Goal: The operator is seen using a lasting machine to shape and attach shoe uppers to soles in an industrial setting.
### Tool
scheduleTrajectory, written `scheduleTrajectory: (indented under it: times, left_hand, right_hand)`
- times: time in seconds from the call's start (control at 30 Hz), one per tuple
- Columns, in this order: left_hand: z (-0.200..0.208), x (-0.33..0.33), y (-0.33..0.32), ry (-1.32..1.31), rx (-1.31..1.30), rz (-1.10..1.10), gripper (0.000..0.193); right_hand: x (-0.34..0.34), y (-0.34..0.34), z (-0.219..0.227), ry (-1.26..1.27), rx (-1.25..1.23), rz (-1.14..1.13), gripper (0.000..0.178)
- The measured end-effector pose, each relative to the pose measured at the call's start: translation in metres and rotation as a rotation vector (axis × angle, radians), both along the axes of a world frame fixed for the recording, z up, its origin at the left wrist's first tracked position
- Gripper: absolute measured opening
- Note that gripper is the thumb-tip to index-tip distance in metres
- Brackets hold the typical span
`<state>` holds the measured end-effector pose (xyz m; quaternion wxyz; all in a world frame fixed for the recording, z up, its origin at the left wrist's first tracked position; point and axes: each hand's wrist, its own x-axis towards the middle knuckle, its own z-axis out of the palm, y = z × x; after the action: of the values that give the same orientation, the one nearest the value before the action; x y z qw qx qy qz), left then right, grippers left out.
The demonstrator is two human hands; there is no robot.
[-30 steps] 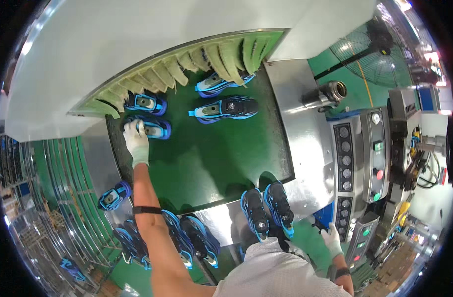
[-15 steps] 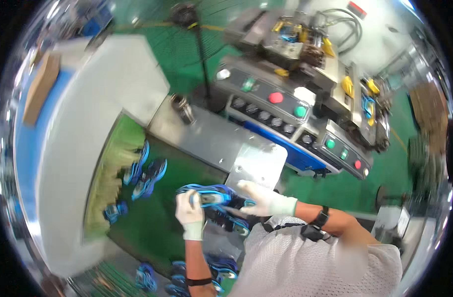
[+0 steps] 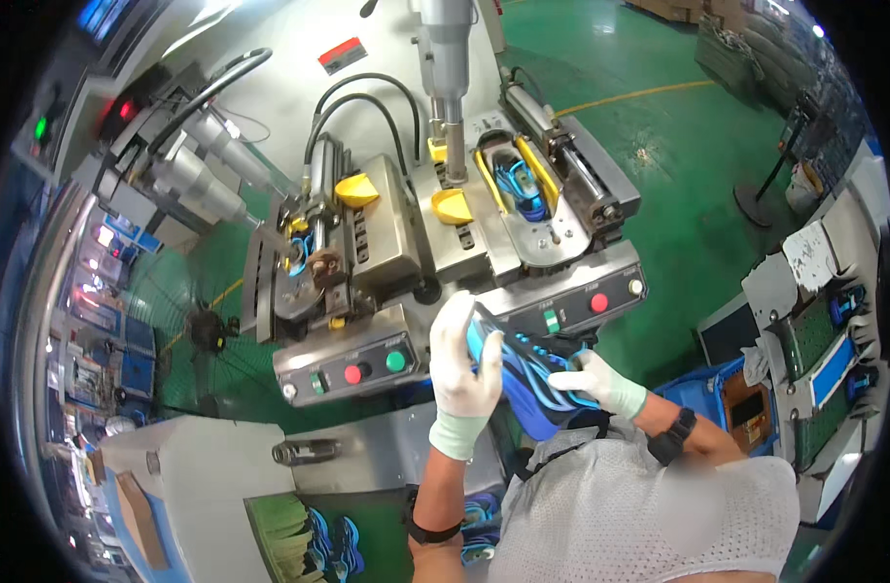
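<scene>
Both hands wear white gloves and hold one blue and black sports shoe [image 3: 534, 374] in front of the machine. My left hand [image 3: 464, 374] is closed on its upper left end, fingers pointing up. Around the other end wraps my right hand [image 3: 605, 385], nearer my body. The shoe is tilted between them. Beyond my hands stands a two-station press machine [image 3: 469, 262]. A blue shoe [image 3: 521, 189] sits in its right station between yellow pads. In the left station a bit of blue shoe [image 3: 301, 255] shows, mostly hidden by metal parts.
A control panel [image 3: 571, 299] with coloured buttons runs along the machine's front right, another [image 3: 352, 364] at the left. At lower left, a metal shelf [image 3: 396, 437] bears a metal cylinder [image 3: 307, 452]. Several shoes [image 3: 343, 549] lie on a green belt. A blue bin [image 3: 698, 398] stands right.
My view has turned from the belt to face the machine. The shoe has come along in both hands, now raised and tilted. My right hand, flat beside it before, now grips it.
</scene>
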<state>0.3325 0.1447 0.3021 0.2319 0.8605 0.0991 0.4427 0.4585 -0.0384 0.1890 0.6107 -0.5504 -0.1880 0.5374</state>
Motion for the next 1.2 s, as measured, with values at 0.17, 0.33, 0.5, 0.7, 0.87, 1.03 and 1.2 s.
scheduleTrajectory:
  times: [0.17, 0.33, 0.5, 0.7, 0.87, 1.03, 1.2]
  left_hand:
    - [-0.046, 0.138, 0.018, 0.002, -0.502, -0.123, 0.045]
    - [-0.119, 0.303, 0.074, 0.321, -0.509, 0.115, 0.069]
    - [-0.192, 0.394, 0.124, 0.402, -0.391, 0.430, 0.083]
    - [-0.190, 0.407, 0.147, 0.382, -0.315, 0.359, 0.082]
    - [-0.119, 0.324, 0.148, 0.311, -1.095, -0.006, 0.040]
    - [-0.074, 0.163, 0.077, 0.164, -1.105, 0.045, 0.060]
    - [-0.079, 0.003, 0.015, 0.137, -1.217, 0.142, 0.044]
  right_hand:
    - [0.070, -0.067, 0.023, 0.247, 0.204, -0.330, 0.052]
    - [0.114, -0.108, 0.013, 0.219, 0.326, -0.648, 0.063]
    - [0.125, -0.146, 0.014, 0.295, 0.233, -0.666, 0.077]
    - [0.130, -0.137, 0.012, 0.254, 0.180, -0.766, 0.084]
    - [0.157, -0.096, 0.020, 0.007, 0.119, -0.658, 0.058]
    - [0.215, 0.022, 0.081, -0.061, 0.092, -0.444, 0.030]
    - [0.331, 0.195, 0.019, -0.173, 0.072, -0.158, 0.026]
